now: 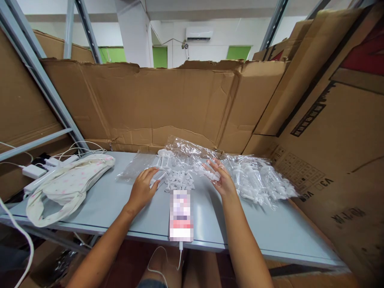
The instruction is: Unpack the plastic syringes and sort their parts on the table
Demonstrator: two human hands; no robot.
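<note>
A pile of small white plastic pieces (180,181) lies on the table in front of me. Just left of it is my left hand (143,189), fingers curved and thumb apart, nothing clearly held. Beyond its fingertips are larger white plastic parts with long stems (164,158), beside a clear plastic bag (135,165). My right hand (222,180) is turned palm inward, its fingers curled around several small white pieces (211,174). A crumpled clear bag (192,149) lies behind the hands. Directly below the pile, a phone (181,216) with a blurred screen lies flat.
Clear bags of white plastic parts (258,180) lie to the right. A white cloth bag (75,188) and a power strip (45,176) with cables occupy the left. Cardboard (165,100) walls the back, and a large carton (336,160) stands right. A cable hangs from the phone over the table's front edge.
</note>
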